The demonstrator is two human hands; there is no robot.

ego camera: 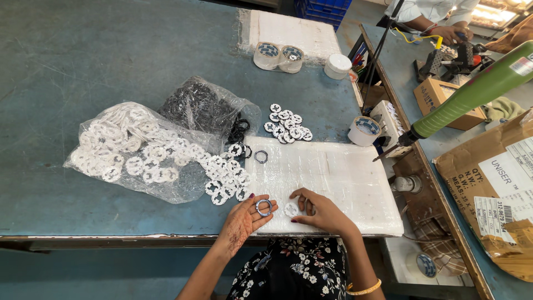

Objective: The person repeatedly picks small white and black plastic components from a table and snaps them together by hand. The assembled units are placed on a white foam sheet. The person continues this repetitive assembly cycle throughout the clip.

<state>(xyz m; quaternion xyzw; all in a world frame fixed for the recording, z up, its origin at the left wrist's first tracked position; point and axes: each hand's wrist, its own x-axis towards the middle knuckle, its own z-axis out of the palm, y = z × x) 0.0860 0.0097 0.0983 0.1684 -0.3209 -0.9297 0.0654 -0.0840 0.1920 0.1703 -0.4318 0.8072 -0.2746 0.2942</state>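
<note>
Ring in our left palm, white disc under our right fingertips.

We cradle a dark ring [264, 207] in our upturned left hand [248, 216], fingers loosely curled around it; our right hand [317, 210] pinches a white slotted disc [291, 209] down on the white foam pad [338, 178]. Just beyond, loose discs [225, 176] spill from a clear bag [133, 153], a spare ring [261, 156] waits, and a small finished-looking cluster [287, 124] sits on the table [66, 61] — plenty left, we judge.
</note>
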